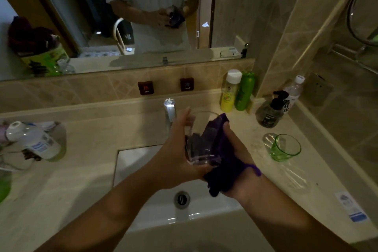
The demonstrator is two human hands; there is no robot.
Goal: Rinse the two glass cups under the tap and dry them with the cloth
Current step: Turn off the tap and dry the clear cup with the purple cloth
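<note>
Drying is under way above the sink [131, 161], by the look of it. The left hand [173, 149] cups a clear glass cup [201, 139] from the side, fingers curled round its wall and its thick base toward the camera. The right hand [235, 155] is closed on a purple cloth [223, 161], pressing it against the cup's other side, with some of it seemingly stuffed inside.

Judging by how it looks, the cup is rigid, breakable and probably slick where wet, so a hold around the wall with the cloth backing it seems safest. The cloth is soft and bunches easily.

Going from the left: a plastic bottle [33, 139] lies on the counter [92, 135], well apart from the hands. The tap [169, 111] stands just behind the left hand's fingertips, close enough to knock the rim against. No water can be seen running. To the right, a green glass cup [285, 147] stands upright on the counter, near the edge of the sink. Behind it are a dark pump bottle [271, 111] and a yellow bottle [230, 91].
</note>
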